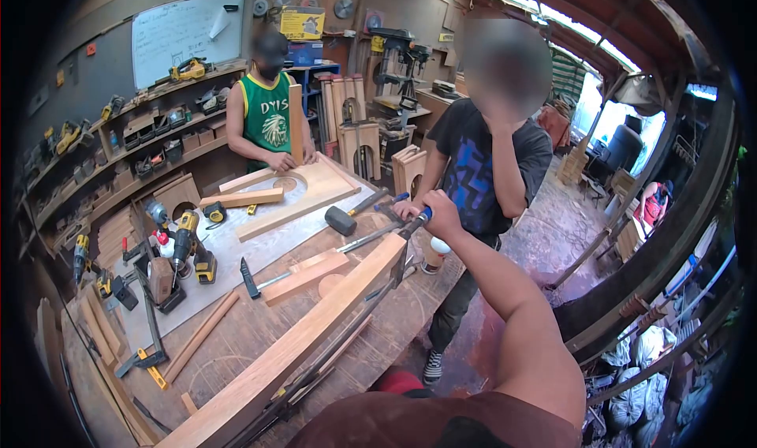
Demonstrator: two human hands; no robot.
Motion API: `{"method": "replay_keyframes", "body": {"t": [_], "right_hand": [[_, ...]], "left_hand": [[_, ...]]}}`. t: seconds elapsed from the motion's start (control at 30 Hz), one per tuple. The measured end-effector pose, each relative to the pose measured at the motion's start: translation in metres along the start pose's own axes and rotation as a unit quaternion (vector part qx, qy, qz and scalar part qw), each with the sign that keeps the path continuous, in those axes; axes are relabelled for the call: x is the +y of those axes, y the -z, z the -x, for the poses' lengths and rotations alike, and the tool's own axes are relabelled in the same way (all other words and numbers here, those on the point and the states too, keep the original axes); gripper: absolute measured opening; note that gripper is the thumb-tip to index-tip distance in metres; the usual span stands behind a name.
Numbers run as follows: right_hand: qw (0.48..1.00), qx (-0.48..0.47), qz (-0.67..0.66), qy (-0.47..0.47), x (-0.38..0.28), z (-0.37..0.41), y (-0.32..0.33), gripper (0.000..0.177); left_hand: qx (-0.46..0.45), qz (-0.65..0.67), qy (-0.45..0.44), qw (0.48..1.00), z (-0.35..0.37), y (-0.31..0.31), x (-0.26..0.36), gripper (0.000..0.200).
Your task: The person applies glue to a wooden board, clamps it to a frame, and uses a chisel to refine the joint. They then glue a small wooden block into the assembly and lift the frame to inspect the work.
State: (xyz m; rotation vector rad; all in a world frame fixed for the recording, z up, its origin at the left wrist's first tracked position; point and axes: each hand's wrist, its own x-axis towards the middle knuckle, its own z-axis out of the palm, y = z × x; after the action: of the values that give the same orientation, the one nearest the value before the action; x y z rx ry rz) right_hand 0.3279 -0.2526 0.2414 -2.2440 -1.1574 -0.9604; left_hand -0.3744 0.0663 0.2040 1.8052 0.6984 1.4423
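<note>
My right hand [445, 216] is closed around the blue handle [426, 213] of a bar clamp. The clamp's dark bar [347, 310] runs along the side of a long wooden beam [292, 357], and its jaw [398, 268] sits at the beam's far end. The beam reaches from the bottom edge of the view up to the table's right side. A co-worker's hand [407, 210] rests close to my right hand, by another blue-handled clamp [386, 203]. My left hand is out of view.
The workbench [236, 353] carries a black mallet [341, 221], a hammer [249, 278], a yellow drill [186, 235] and several wood pieces. Another co-worker in a green jersey [266, 121] holds an upright board [296, 125]. A person in a dark shirt [489, 164] stands at the right.
</note>
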Motion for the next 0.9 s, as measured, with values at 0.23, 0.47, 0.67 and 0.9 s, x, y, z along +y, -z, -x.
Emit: {"method": "replay_keyframes", "body": {"t": [0.23,0.47,0.67,0.9], "right_hand": [[1.0,0.021,-0.014,0.005,-0.001,0.003,-0.005,0.029],[0.999,0.034,-0.017,0.003,-0.001,0.002,-0.007,0.027],[0.999,0.029,-0.013,-0.006,-0.002,0.001,-0.009,0.027],[0.999,0.033,-0.017,-0.01,-0.006,0.0,-0.008,0.026]], "left_hand": [[-0.008,0.016,0.0,1.0,0.001,-0.001,0.003,0.05],[-0.028,-0.008,-0.014,0.999,-0.003,-0.002,0.006,0.042],[-0.016,-0.032,-0.014,0.999,-0.006,-0.009,0.013,0.043],[-0.022,-0.064,-0.041,0.997,-0.009,-0.009,0.012,0.048]]}}
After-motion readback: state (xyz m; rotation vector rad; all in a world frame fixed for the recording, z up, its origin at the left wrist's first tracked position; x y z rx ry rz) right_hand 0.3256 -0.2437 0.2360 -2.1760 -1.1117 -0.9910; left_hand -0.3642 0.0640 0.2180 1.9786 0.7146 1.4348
